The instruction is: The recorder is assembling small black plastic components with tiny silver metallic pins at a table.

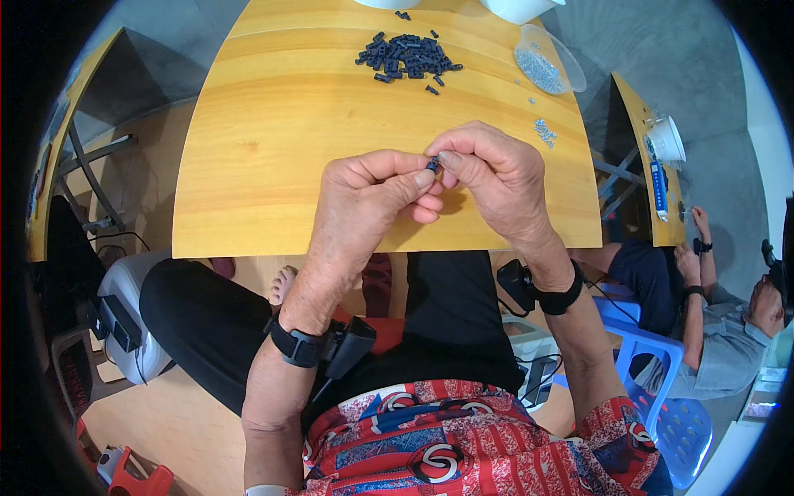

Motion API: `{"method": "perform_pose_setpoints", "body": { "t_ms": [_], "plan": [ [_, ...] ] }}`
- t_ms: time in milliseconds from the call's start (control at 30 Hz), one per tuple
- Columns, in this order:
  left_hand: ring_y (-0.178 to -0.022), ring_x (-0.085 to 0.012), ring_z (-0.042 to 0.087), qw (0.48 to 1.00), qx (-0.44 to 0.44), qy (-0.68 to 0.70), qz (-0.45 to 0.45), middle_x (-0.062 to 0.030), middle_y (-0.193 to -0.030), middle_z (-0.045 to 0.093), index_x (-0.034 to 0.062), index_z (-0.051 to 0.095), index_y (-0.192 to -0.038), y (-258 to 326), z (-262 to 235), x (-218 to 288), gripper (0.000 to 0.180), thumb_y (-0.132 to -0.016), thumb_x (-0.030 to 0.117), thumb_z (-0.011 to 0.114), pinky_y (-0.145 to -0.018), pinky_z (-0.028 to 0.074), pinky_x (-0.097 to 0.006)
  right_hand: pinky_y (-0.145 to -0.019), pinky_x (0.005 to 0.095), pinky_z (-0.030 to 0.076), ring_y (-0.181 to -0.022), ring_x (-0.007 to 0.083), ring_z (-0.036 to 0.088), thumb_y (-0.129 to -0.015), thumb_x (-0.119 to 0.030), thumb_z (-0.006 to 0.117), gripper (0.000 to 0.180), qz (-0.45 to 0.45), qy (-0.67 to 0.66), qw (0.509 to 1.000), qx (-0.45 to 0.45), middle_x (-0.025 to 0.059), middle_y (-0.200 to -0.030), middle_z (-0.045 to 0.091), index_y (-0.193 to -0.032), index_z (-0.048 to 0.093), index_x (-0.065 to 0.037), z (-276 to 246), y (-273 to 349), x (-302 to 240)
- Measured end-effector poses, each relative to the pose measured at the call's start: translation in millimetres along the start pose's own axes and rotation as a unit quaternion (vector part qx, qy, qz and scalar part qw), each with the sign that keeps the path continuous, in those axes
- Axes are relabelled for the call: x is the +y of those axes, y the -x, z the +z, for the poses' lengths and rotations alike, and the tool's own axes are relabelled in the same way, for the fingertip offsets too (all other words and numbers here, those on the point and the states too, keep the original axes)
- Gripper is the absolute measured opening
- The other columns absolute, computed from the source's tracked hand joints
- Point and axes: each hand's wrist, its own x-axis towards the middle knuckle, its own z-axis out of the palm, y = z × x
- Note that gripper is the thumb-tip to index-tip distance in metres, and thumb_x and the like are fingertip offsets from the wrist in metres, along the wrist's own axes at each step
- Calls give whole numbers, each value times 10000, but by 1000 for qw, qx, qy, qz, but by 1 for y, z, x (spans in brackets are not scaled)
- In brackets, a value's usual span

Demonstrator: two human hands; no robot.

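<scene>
Above the near half of the wooden table (273,198), my two hands meet fingertip to fingertip. Between thumb and forefinger, my left hand (368,186) pinches a small dark plastic part (432,164). My right hand (495,169) has its thumb and forefinger closed at the upper end of that same part; whether a smaller piece sits between them is hidden. Farther back lies a pile of similar dark plastic parts (405,56), with a few strays around it. Right of my hands, a little group of small silvery metal pieces (544,133) rests on the wood.
A clear plastic tub (571,62) of silvery pieces stands at the table's far right, beside a white container (517,7). Another person (719,331) sits at the right by a second table (641,124). A blue plastic chair (662,355) is between us.
</scene>
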Motion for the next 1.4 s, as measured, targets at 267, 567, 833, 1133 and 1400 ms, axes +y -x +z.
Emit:
{"method": "perform_pose_setpoints", "body": {
  "t_ms": [267,567,833,1133,1400],
  "plan": [
    [-681,-159,660,999,-16,26,-24,-134,-820,676,-33,656,-950,-1,-6,2,123,-868,34,594,-616,561,-257,-572,218,468,-622,93,577,-839,-60,629,80,8,-17,1000,-7,47,-745,618,-880,659,2,-1,-2,3],
    [-682,-161,661,999,-11,28,-22,-140,-826,677,-31,656,-958,-2,-4,2,127,-869,35,592,-609,563,-256,-568,212,479,-639,89,593,-845,-63,628,94,3,6,1000,-2,50,-782,644,-901,662,5,-1,0,2],
    [-709,-161,662,1000,12,19,-12,-132,-835,678,-32,661,-956,-2,0,-4,128,-863,36,603,-635,569,-270,-630,305,514,-720,223,642,-763,-221,710,360,-74,238,968,-39,130,-912,636,-1036,592,-18,-18,7,-11],
    [-749,-117,636,996,17,-91,10,-85,-824,682,-35,681,-923,-1,10,-3,119,-835,1,609,-690,523,-229,-566,334,481,-626,237,566,-706,-190,682,221,-288,414,863,-34,76,-708,507,-795,523,-65,-15,7,-10],
    [-725,-93,614,987,47,-151,32,-60,-799,673,-37,685,-892,2,11,-4,121,-846,26,592,-680,490,-214,-527,303,463,-592,196,563,-703,-175,646,187,-297,462,834,-56,63,-668,482,-711,495,-66,-11,6,-9]
  ]
}}
